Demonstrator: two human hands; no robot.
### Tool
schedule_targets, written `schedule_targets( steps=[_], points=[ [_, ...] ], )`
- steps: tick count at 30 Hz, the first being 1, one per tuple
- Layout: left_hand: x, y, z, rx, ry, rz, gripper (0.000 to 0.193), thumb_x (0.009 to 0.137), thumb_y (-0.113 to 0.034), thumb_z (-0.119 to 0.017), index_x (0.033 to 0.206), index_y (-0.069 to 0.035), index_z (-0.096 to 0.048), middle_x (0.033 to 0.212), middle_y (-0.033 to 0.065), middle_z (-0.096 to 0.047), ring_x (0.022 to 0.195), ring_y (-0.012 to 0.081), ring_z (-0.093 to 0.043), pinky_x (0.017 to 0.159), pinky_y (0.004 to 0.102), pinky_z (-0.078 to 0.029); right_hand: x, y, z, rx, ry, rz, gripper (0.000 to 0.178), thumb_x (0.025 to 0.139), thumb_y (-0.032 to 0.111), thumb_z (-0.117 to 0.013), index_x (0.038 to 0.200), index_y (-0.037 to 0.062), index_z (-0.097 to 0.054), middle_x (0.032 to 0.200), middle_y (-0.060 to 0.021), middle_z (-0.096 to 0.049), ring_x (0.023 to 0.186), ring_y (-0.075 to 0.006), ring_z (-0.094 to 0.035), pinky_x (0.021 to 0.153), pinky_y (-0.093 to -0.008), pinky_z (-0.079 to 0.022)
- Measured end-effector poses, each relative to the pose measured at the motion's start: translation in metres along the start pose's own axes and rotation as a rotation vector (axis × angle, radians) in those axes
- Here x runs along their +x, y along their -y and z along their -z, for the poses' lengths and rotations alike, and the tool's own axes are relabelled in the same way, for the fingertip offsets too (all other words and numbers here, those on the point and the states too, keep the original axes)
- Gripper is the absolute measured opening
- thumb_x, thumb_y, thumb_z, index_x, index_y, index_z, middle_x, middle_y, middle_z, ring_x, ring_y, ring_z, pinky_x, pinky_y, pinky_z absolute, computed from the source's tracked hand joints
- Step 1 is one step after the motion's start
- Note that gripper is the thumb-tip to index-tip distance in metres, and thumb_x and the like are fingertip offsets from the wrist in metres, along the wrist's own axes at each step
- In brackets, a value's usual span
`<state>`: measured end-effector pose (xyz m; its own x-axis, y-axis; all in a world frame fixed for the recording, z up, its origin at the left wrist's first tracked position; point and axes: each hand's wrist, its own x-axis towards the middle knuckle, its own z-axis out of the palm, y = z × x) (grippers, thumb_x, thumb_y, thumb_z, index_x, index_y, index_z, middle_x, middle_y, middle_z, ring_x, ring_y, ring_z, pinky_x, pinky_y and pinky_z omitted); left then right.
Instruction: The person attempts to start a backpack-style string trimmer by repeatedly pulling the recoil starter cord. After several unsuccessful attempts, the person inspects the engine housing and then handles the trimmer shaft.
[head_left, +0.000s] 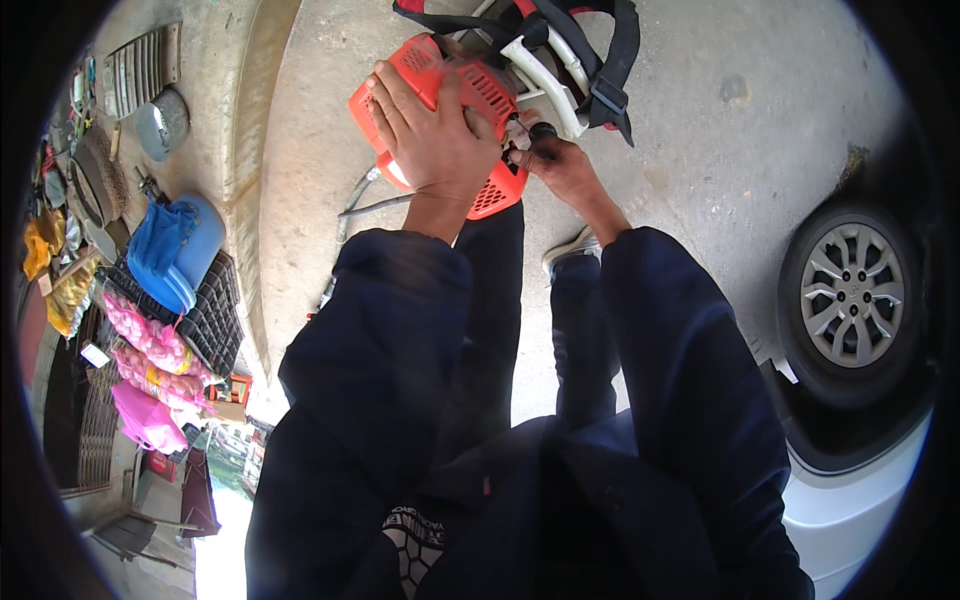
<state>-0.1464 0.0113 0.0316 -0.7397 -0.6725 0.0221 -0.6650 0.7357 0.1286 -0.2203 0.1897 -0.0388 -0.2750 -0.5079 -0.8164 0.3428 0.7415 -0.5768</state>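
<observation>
An orange-red small engine [484,86] with slotted, vented covers rests on the concrete at the top centre. My left hand [436,135] lies flat on its housing, fingers stretched out and pressing against the cover. At the engine's right side, my right hand [561,170] has its fingers closed around a small black knob-ended part [542,131]; most of that part is hidden by the fingers. A white tubular frame [548,83] and black straps [616,75] with a buckle lie against the engine's far right side. A grey hose [362,188] runs from its left side.
A car wheel [852,294] and white bodywork [850,520] stand at the right. Along the left, past a raised kerb [253,160], are a blue bucket [200,245], a black crate [222,315], pink net bags [150,335] and scattered tools. My shoe [572,250] is below my right hand.
</observation>
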Motion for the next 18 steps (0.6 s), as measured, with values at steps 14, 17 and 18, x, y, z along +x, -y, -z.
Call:
schedule_targets(
  steps=[14, 17, 18],
  points=[
    [0.001, -0.002, 0.000, -0.018, -0.041, 0.006, 0.047, 0.081, -0.022, -0.064, 0.125, -0.007, -0.069, 0.157, 0.0483, -0.031, 0.146, 0.0664, -0.034, 0.121, 0.0683, -0.027, -0.062, 0.052, -0.011, 0.469, -0.114, -0.098, 0.033, 0.103, 0.028, -0.062, 0.079, 0.0053, -0.060, 0.070, 0.0022, -0.051, 0.066, -0.0085, -0.045, 0.063, -0.0269, -0.036],
    [0.001, -0.003, 0.000, -0.006, -0.027, 0.007, 0.047, 0.081, -0.021, -0.064, 0.125, -0.007, -0.068, 0.157, 0.0480, -0.032, 0.145, 0.0661, -0.034, 0.120, 0.0684, -0.029, -0.118, 0.060, 0.001, 0.552, -0.136, -0.087, 0.033, 0.104, 0.026, -0.060, 0.078, 0.0073, -0.055, 0.070, 0.0032, -0.048, 0.067, -0.0074, -0.042, 0.063, -0.0267, -0.034],
    [0.001, -0.003, 0.000, -0.004, -0.029, 0.008, 0.047, 0.081, -0.021, -0.064, 0.125, -0.007, -0.069, 0.157, 0.0479, -0.032, 0.145, 0.0660, -0.034, 0.120, 0.0684, -0.029, -0.128, 0.060, 0.003, 0.568, -0.150, -0.038, 0.032, 0.104, 0.026, -0.059, 0.078, 0.0076, -0.055, 0.070, 0.0032, -0.047, 0.067, -0.0073, -0.042, 0.063, -0.0268, -0.033]
  ],
)
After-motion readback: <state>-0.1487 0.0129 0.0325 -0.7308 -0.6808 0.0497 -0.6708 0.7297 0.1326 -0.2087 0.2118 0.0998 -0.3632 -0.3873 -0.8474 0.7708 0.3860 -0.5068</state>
